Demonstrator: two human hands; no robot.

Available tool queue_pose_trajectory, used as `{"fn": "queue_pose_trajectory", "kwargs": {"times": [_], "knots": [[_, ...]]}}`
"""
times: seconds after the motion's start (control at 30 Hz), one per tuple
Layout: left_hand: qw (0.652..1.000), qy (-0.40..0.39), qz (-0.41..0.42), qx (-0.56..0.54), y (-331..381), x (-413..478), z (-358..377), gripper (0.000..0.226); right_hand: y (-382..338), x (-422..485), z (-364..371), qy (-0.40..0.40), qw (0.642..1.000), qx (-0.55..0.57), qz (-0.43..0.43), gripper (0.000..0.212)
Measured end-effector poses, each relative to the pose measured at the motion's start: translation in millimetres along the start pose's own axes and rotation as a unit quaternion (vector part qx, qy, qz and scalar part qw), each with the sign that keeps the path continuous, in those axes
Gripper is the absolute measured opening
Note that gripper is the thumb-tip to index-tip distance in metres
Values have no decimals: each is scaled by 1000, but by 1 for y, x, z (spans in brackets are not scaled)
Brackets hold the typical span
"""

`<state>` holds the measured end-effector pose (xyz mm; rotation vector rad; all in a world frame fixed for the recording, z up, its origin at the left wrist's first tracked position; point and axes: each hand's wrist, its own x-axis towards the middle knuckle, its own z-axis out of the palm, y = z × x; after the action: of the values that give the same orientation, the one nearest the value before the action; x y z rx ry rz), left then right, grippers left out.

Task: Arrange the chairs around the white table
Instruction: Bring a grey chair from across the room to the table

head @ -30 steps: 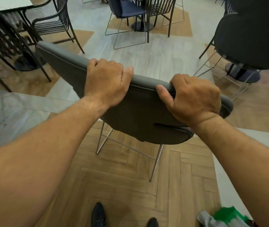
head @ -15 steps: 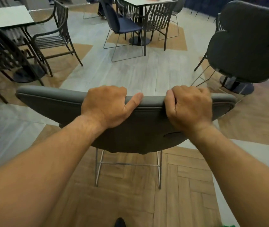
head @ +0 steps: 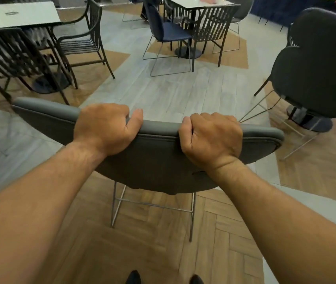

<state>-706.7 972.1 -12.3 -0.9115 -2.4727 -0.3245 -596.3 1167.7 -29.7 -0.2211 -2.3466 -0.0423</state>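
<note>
1. Both bare forearms reach straight out and slightly down, ending at the top edge of the grey chair [head: 158,158]. The left hand [head: 105,128] is curled over the backrest's rim left of its middle, knuckles up, thumb lying along the rim toward the other hand. The right hand [head: 212,138] is clamped over the rim right of the middle, in a tighter fist with the thumb tucked against the near face.

2. Both hands are closed firmly on the chair's backrest; the fingertips wrap over the far side and cannot be seen.

3. The chair's seat is hidden behind the backrest. Only two thin metal legs and a crossbar show below the chair, and whether they touch the floor I cannot tell. Two dark shoe tips [head: 133,278] poke in at the bottom edge, just behind the chair.

4. The chair stands on the herringbone wood floor [head: 146,253], its back to the person and its front facing away. The backrest's long axis runs left to right, the left end a little higher in view than the right.

5. Beyond the chair to the left is a white table [head: 17,15], partly cut off, with black slatted chairs [head: 81,44] around it. To the chair's right, near it, stands a dark upholstered chair [head: 316,70].
</note>
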Motion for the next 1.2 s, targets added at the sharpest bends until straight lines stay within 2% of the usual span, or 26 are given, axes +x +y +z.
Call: {"fn": "queue_pose_trajectory", "kwargs": {"times": [0.2, 0.37, 0.53, 0.9, 1.2], "knots": [[998, 13, -60, -3, 30, -5, 0, 54, 23, 1, -2, -13, 998, 52, -37, 43], [994, 26, -96, 50, 64, -7, 5, 52, 57, 7, -3, -15, 995, 72, -66, 36], [989, 16, -129, 71, 83, 0, 10, 55, 78, 14, 3, -11, 994, 77, -76, 38], [994, 8, -95, 47, 77, 5, 6, 59, 81, 19, 7, 9, 995, 62, -73, 39], [993, 4, -108, 39, 81, 4, 6, 61, 84, 19, 10, 3, 994, 73, -77, 38]]}}
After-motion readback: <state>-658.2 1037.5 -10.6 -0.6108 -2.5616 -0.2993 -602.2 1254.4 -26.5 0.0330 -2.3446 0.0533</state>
